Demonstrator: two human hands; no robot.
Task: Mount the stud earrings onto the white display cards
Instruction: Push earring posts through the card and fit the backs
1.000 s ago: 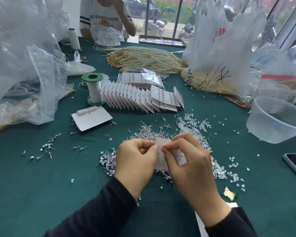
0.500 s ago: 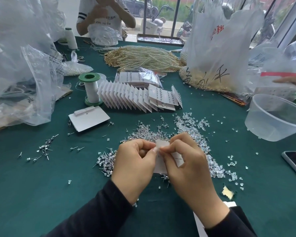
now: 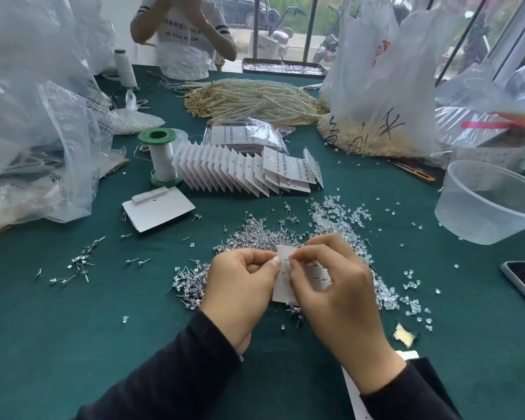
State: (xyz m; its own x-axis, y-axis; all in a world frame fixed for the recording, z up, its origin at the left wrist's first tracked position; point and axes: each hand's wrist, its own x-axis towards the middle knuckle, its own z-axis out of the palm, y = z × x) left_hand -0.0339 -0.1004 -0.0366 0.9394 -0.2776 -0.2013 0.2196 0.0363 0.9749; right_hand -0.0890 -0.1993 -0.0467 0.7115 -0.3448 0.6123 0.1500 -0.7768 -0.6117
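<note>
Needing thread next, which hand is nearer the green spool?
Left. The left hand lies toward the viewer, right of the green spool; the right hand sits farther right.

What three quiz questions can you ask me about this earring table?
1. True or false: the left hand and the right hand both grip the white card.
2. Pick one: the ends of the thread spool are A red, B green, C blue.
3. Short answer: what small silver things lie heaped just beyond the hands?

Key: 1 true; 2 B; 3 stud earrings.
</note>
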